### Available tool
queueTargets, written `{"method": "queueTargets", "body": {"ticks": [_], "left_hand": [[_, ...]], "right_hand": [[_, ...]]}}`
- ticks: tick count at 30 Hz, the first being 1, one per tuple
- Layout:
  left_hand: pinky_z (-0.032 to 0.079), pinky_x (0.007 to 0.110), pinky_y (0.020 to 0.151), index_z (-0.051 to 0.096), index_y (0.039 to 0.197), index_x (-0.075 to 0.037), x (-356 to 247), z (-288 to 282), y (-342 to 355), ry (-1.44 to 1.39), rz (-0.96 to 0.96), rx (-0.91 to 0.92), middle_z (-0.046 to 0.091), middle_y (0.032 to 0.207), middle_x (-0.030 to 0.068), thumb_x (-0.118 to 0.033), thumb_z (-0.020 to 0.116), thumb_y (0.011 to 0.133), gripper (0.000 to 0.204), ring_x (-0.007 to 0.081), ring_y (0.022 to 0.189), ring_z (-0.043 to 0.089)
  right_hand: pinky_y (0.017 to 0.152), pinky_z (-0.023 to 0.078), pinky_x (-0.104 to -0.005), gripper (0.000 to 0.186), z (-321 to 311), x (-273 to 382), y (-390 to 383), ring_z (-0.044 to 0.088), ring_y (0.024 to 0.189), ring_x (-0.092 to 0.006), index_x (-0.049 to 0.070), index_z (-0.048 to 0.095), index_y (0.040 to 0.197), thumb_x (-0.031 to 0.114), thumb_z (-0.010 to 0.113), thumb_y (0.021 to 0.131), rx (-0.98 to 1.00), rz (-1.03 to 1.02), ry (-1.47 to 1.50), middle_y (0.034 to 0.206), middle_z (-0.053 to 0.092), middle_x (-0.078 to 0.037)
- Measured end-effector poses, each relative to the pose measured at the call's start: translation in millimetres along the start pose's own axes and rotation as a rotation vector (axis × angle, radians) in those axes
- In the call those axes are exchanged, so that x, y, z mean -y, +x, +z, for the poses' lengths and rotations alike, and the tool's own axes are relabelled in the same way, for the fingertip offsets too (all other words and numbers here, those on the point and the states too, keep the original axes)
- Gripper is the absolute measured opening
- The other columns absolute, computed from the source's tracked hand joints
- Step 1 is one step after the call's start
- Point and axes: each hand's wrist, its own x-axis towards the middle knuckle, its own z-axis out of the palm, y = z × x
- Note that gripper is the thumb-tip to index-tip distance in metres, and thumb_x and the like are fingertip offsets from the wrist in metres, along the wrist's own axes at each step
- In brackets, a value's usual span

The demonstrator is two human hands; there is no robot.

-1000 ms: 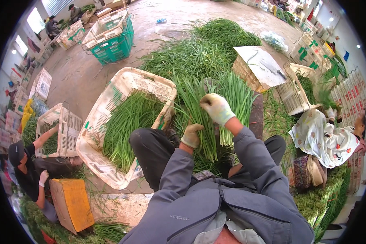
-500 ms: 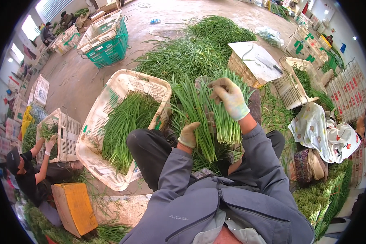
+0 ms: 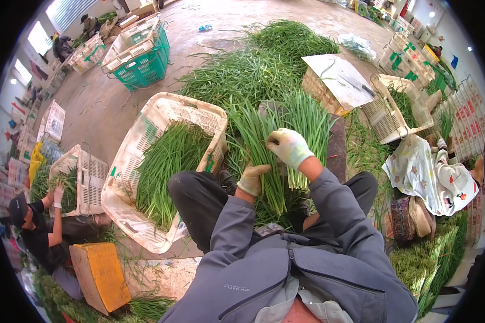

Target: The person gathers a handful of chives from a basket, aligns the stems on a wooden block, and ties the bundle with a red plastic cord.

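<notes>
My left hand (image 3: 250,180) cradles the green bunch (image 3: 274,188) while my right hand (image 3: 289,148) pinches its leaves (image 3: 252,125), seemingly sorting; next calls for steadiness.

At the centre I count one gloved left hand (image 3: 250,180) and one gloved right hand (image 3: 291,148), two in all, and two bunches of long green leaves (image 3: 275,191). Left of centre there is one large white crate (image 3: 125,161); upper left, one teal crate (image 3: 143,70); lower left, one yellow box (image 3: 109,269); upper right, one board (image 3: 337,91) bearing one knife (image 3: 361,86). At the left, one co-worker (image 3: 43,237).
</notes>
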Motion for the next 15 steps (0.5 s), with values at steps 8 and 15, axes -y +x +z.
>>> {"method": "queueTargets", "body": {"ticks": [8, 15], "left_hand": [[0.053, 0.039, 0.095, 0.047, 0.139, 0.001, -7, 14, -2, 0.021, -0.002, 0.047, 0.059, 0.133, 0.0142, -0.012, 0.065, 0.08, 0.063, 0.0266, 0.111, 0.063], [0.054, 0.042, 0.095, 0.045, 0.139, 0.004, -6, 18, -1, 0.028, 0.003, 0.069, 0.058, 0.133, 0.0184, -0.007, 0.059, 0.081, 0.061, 0.0295, 0.112, 0.063]], "right_hand": [[0.062, 0.047, -0.0237, 0.019, -37, -4, 7, 0.057, 0.067, -0.007, -0.002, 0.07, 0.097, 0.014, 0.068, 0.087, -0.111, 0.288, 0.695, 0.079, 0.067, -0.002], [0.062, 0.045, -0.0216, 0.014, -52, 4, 14, 0.054, 0.068, -0.0045, -0.001, 0.07, 0.093, 0.011, 0.068, 0.088, -0.194, 0.327, 0.882, 0.077, 0.065, 0.001]]}}
